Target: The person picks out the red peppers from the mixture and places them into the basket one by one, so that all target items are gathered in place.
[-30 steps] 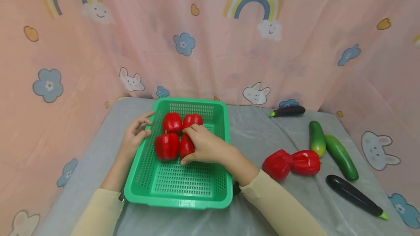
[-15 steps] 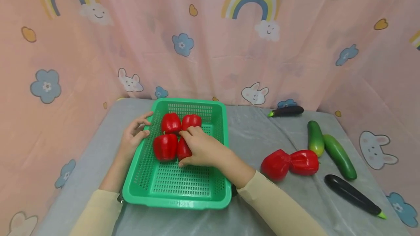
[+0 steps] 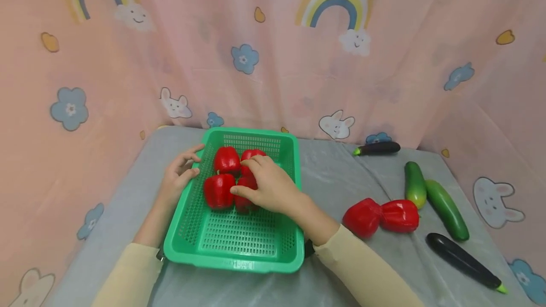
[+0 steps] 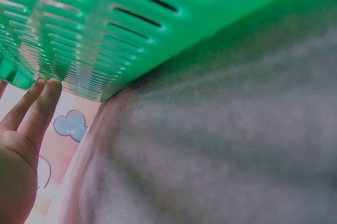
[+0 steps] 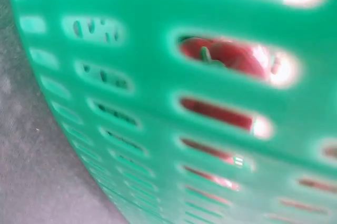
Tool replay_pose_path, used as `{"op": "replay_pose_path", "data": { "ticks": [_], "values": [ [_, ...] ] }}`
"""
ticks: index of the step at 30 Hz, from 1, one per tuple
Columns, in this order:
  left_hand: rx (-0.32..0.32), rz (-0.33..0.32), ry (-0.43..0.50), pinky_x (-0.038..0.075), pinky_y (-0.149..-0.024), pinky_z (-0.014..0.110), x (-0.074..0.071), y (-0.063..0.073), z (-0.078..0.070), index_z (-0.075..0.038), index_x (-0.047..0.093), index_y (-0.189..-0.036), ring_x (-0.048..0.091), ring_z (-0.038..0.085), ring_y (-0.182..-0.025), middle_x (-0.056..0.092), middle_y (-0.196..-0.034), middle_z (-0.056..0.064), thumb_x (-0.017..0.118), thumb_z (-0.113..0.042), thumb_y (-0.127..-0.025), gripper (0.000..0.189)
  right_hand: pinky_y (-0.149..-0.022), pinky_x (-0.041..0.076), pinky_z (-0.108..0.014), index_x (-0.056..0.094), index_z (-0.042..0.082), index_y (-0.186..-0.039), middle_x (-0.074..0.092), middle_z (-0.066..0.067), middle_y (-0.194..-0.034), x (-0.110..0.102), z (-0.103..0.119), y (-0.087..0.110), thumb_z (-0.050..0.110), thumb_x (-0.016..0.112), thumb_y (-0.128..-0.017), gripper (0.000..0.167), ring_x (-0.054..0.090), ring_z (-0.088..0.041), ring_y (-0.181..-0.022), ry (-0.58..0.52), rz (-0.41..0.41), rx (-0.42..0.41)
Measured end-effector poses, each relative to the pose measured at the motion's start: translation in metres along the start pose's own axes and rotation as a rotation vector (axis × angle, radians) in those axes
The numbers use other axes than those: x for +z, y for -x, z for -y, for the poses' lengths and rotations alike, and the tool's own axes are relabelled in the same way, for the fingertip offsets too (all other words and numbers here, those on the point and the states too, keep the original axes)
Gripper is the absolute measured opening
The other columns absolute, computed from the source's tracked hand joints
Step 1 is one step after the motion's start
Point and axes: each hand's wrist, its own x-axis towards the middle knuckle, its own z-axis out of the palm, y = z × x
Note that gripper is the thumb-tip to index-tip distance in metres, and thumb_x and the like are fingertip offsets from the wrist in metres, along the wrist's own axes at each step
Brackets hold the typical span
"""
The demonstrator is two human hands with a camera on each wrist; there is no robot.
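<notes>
A green plastic basket [image 3: 239,264] sits on the table with several red bell peppers inside. Over the near right pepper [image 3: 245,205] is my right hand [image 3: 273,184], thumb lifted and fingers spread loosely, partly hiding it and the far right pepper [image 3: 251,153]. The near left pepper [image 3: 219,192] and far left pepper [image 3: 227,160] stand beside them. My left hand [image 3: 177,174] rests at the basket's left rim with fingers extended; in the left wrist view its fingertips [image 4: 51,88] meet the slotted side. Through the slots in the right wrist view, red pepper [image 5: 237,55] shows.
Right of the basket, two red peppers [image 3: 362,217] [image 3: 400,215] lie end to end. Beyond them are two green cucumber-like vegetables [image 3: 414,184] [image 3: 447,210], an eggplant [image 3: 462,259] near the front and another eggplant [image 3: 377,148] at the back. A printed pink curtain [image 3: 281,70] hangs behind the grey-covered table.
My right hand has let go of the near right pepper, its thumb rising from the pepper's near side. That pepper stays in the basket. The left hand keeps its place at the rim.
</notes>
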Motion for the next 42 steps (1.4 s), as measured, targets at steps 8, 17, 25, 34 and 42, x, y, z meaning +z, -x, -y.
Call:
{"op": "replay_pose_path", "data": {
  "ticks": [8, 17, 25, 34, 42],
  "values": [
    [0.007, 0.012, 0.005, 0.040, -0.113, 0.036, 0.001, 0.000, 0.005, 0.015, 0.057, -0.114, 0.048, 0.030, -0.151, 0.056, -0.159, 0.023, 0.057, 0.012, -0.099, 0.015, -0.107, 0.053, -0.047, 0.064, 0.004, -0.145, 0.065, -0.010, -0.143, -0.017, -0.004, 0.010, 0.040, 0.078, -0.101, 0.059, 0.057, -0.029, -0.133, -0.098, -0.071, 0.001],
    [0.017, -0.003, 0.026, 0.042, -0.110, 0.032, 0.005, -0.002, -0.001, 0.016, 0.055, -0.113, 0.051, 0.022, -0.147, 0.057, -0.156, 0.024, 0.056, 0.014, -0.097, 0.017, -0.106, 0.053, -0.052, 0.066, 0.005, -0.142, 0.064, -0.008, -0.140, -0.041, -0.004, 0.030, 0.034, 0.077, -0.100, 0.053, 0.056, -0.028, -0.133, -0.164, -0.164, -0.014],
    [0.020, -0.002, 0.035, 0.042, -0.107, 0.032, 0.002, 0.000, 0.004, 0.017, 0.054, -0.114, 0.052, 0.020, -0.145, 0.059, -0.156, 0.018, 0.057, 0.013, -0.097, 0.017, -0.104, 0.055, -0.054, 0.066, 0.005, -0.142, 0.065, -0.007, -0.140, -0.052, -0.011, 0.059, 0.034, 0.079, -0.099, 0.054, 0.058, -0.027, -0.133, -0.153, -0.204, -0.003],
    [0.030, -0.011, 0.031, 0.040, -0.111, 0.035, -0.002, 0.001, 0.006, 0.016, 0.057, -0.111, 0.052, 0.021, -0.146, 0.061, -0.154, 0.020, 0.057, 0.014, -0.097, 0.015, -0.099, 0.059, -0.055, 0.065, 0.008, -0.145, 0.063, -0.007, -0.144, -0.055, -0.016, 0.085, 0.032, 0.082, -0.097, 0.056, 0.056, -0.029, -0.136, -0.159, -0.240, 0.060],
    [0.038, -0.011, 0.033, 0.039, -0.111, 0.034, 0.002, 0.001, 0.000, 0.016, 0.056, -0.111, 0.054, 0.021, -0.144, 0.061, -0.154, 0.020, 0.055, 0.014, -0.098, 0.013, -0.098, 0.059, -0.055, 0.063, 0.010, -0.148, 0.061, -0.008, -0.149, -0.054, -0.019, 0.106, 0.033, 0.082, -0.097, 0.059, 0.054, -0.031, -0.140, -0.127, -0.230, 0.124]
  ]
}}
